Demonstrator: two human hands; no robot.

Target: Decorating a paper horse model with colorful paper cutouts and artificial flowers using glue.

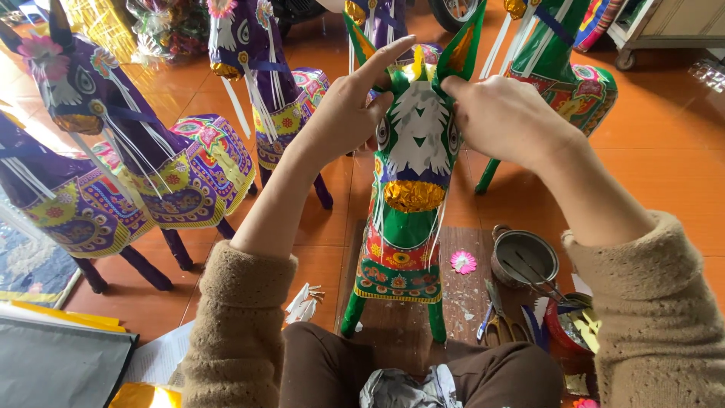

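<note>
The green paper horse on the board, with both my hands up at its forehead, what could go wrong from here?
1. Both hands, left hand and right hand, press at the top of the green paper horse. It stands on thin legs, so a hard push might tip it or crease the paper.
2. The scissors and metal bowl sit just beside its legs; a topple could land on them.
3. The purple horses stand close to the left elbow, which could bump them.
</note>
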